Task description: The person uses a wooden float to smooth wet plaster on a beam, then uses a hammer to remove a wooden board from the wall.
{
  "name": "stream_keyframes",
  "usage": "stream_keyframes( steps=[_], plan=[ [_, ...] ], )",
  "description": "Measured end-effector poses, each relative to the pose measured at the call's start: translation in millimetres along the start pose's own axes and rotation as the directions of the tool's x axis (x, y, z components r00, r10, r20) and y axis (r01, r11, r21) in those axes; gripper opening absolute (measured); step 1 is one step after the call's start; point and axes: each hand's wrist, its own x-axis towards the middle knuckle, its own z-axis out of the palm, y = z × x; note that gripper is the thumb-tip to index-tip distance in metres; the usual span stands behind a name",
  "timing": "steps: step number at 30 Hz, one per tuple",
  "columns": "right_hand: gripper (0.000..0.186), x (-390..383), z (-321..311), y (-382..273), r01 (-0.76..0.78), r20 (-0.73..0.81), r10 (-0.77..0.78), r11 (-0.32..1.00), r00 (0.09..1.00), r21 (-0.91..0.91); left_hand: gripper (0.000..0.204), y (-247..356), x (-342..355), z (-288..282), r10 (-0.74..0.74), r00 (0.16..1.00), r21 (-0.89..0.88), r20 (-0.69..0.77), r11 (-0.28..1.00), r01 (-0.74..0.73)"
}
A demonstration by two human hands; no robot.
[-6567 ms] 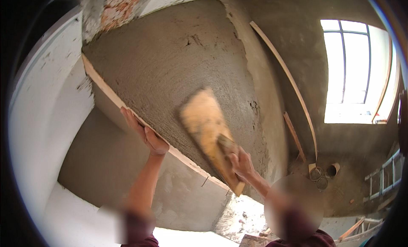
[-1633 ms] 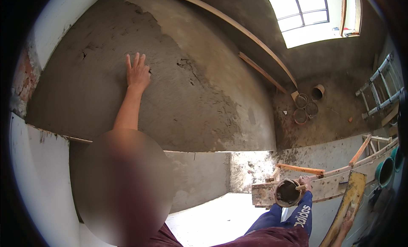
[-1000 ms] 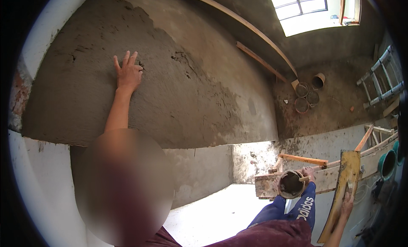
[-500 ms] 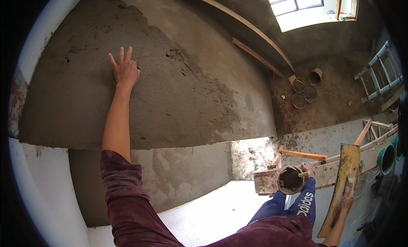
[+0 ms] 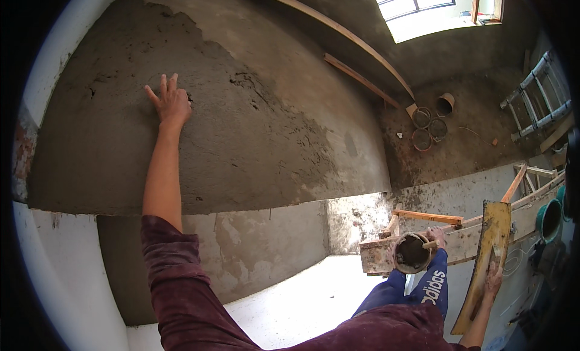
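From my head view, my left arm stretches up from the lower edge, the elbow nearly straight and the maroon sleeve [image 5: 175, 254] pushed back to the forearm. My left hand [image 5: 173, 107], back toward me, is up against the damp grey plaster [image 5: 121, 145] of the wall, well above its lower edge and toward its left edge. Three fingers stand apart, pointing upward; the ones on the right side are bent beside a dark spot, and I cannot tell whether they pinch anything.

My right arm hangs low at my side, the forearm coming in from the lower right. My right hand [image 5: 493, 279] is closed around the grip of a long yellow float [image 5: 495, 230], which I hold upright with a tilt, its top end leaning right, in front of the plank [image 5: 465, 247].

Near the plank's left end, a bucket [image 5: 412, 269] of mortar stands between my legs, a handle jutting over its rim, my foot [image 5: 435, 234] beside it.
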Motion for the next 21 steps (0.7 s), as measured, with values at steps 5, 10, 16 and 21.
stream_keyframes(
  steps=[5,10,16,21],
  plan=[
    [0.062,0.3,0.9,-0.1,-0.014,0.032,0.014,1.000,0.999,0.025,0.011,0.7,-1.5,3.7,0.030,0.999,0.020,-0.011,0.999,-0.029],
    [0.062,8.4,9.2,4.4,0.022,0.017,-0.023,1.000,1.000,0.022,0.014,-5.9,2.5,14.4,0.009,1.000,-0.005,-0.027,1.000,-0.009],
    [0.056,11.0,18.8,20.2,0.032,-0.034,-0.032,0.999,0.999,-0.015,0.017,11.1,-0.8,-10.7,-0.023,0.997,-0.005,0.068,1.000,0.024],
    [0.051,-7.2,5.6,1.4,-0.004,-0.018,0.007,0.990,1.000,0.138,0.028,8.3,8.8,-2.3,-0.030,0.999,0.084,-0.031,0.996,0.033]
  ],
)
